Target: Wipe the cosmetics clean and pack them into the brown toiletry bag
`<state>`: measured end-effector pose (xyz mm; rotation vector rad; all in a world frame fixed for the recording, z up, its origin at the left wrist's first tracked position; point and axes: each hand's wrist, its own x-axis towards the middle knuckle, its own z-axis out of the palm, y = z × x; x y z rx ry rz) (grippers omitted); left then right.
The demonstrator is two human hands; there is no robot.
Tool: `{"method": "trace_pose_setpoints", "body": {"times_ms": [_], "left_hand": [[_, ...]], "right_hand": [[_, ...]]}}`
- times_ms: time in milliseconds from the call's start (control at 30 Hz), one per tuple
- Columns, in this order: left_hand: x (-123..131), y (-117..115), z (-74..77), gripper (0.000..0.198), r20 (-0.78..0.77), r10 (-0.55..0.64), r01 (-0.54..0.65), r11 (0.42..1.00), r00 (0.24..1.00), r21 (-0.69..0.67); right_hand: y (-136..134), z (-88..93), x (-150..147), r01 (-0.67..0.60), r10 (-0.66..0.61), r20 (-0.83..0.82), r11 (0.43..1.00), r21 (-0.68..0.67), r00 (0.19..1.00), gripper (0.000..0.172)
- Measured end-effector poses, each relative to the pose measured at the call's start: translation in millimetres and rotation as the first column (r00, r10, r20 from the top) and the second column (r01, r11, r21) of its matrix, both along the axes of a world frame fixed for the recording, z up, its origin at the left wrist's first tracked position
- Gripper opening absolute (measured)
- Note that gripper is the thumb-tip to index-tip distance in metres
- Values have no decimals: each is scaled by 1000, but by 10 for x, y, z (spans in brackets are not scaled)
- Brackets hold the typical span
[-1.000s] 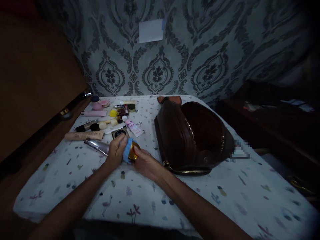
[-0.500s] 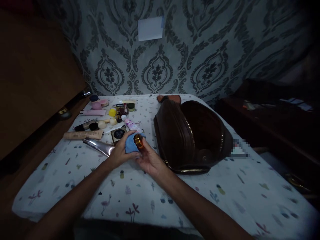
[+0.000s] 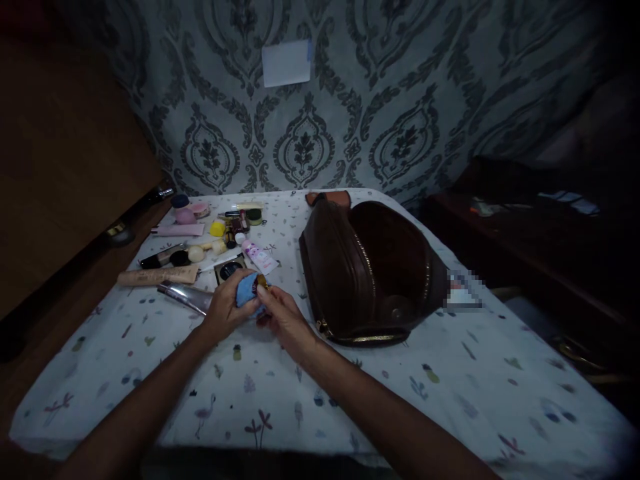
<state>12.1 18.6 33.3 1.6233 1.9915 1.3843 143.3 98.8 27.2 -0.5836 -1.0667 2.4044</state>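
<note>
Held a blue cloth in the left hand, with the thumb and fingers bent closely round it. Pinched a small gold container against that cloth with the right hand, with the thumb laid on its near side and the other fingers tucked lower down. Could not tell the container's full shape behind the fingers and folds. Had both hands close together over the cloth-covered table, to the left of a brown bag. Had a silver tube lying just beside the left hand, partly hidden by it, and a square compact just beyond the knuckles. Saw a pink-and-white tube a little farther off, a tan tube to the left and brushes behind that one. Noted a small yellow block and a green jar farther back, toward the patterned wall. Saw the bag with its zip undone and an orange-brown case just beyond it, near the table's far edge.
</note>
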Motion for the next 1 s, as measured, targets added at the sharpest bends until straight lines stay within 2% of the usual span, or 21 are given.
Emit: {"method": "trace_pose_setpoints", "body": {"times_ms": [133,233,367,433,633,767,867,933,1000], "left_hand": [[22,-23,-11,38,-1,-1,1,1000,1000,14],[36,-30,-27,43,48,23,-24,1000,999,18],[40,-10,-73,48,167,193,-196,981,967,-2],[38,7,-85,48,201,235,-240,971,951,1],[0,32,-66,43,192,134,-136,991,972,2],[-36,31,-78,53,205,-13,7,1000,979,28],[-48,33,-99,66,170,-95,90,995,981,37],[-45,34,-110,70,154,-85,85,996,985,4],[-36,32,-111,66,164,-48,52,998,985,-20]], "right_hand": [[-29,-27,-25,4,-6,-28,998,-62,1000,58],[-32,-55,-35,-36,33,-53,997,-64,998,56],[-29,-60,-18,-109,97,-99,986,-126,990,49],[-19,-62,-14,-137,117,-122,977,-163,986,46],[81,-117,-48,-132,91,-135,933,-336,987,35],[144,-130,-59,-96,57,-104,901,-422,993,32],[142,-128,-61,-57,26,-88,926,-373,996,39],[126,-130,-61,-37,11,-89,958,-286,996,46],[109,-129,-60,-35,19,-89,982,-188,996,52]]}}
